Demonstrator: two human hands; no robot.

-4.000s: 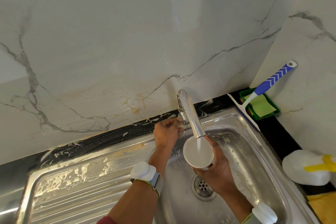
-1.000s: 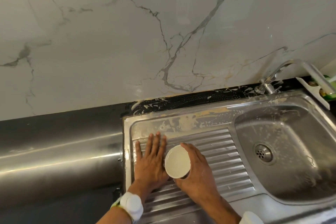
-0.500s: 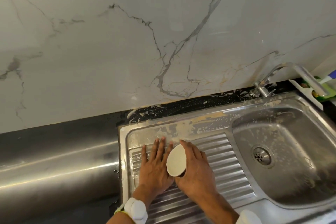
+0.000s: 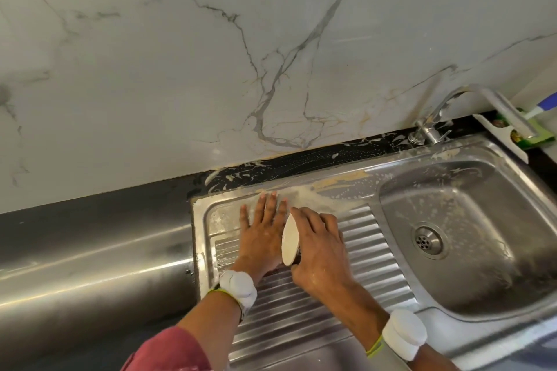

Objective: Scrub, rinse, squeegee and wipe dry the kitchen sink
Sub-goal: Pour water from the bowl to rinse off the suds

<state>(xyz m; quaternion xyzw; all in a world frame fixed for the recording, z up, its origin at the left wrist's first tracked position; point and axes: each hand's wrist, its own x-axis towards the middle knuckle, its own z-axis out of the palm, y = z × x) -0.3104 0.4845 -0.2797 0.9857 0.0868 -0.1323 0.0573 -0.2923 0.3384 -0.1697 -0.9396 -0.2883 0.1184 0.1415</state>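
Note:
The steel sink [image 4: 470,253] has a soapy basin on the right and a ribbed drainboard [image 4: 370,253] on the left. My right hand [image 4: 319,250] grips a small white cup [image 4: 290,239], tipped sharply to the left over the drainboard's far left part. Water and suds spread along the drainboard's back edge beyond my fingers. My left hand [image 4: 263,235] lies flat with straight fingers on the wet drainboard, right beside the cup. The tap [image 4: 479,108] stands behind the basin, with no water seen running.
A squeegee [image 4: 500,138] with a blue-and-white handle leans over a green sponge tray [image 4: 539,135] at the far right. A steel worktop [image 4: 90,262] adjoins the drainboard's left edge. A marble wall rises behind a soapy black ledge [image 4: 301,163]. The drain [image 4: 426,241] sits mid-basin.
Four seconds ago the cup was filling under the running tap. Since then both hands moved to the drainboard; over the last second the cup tipped from upright to steeply tilted, and my left hand slid forward.

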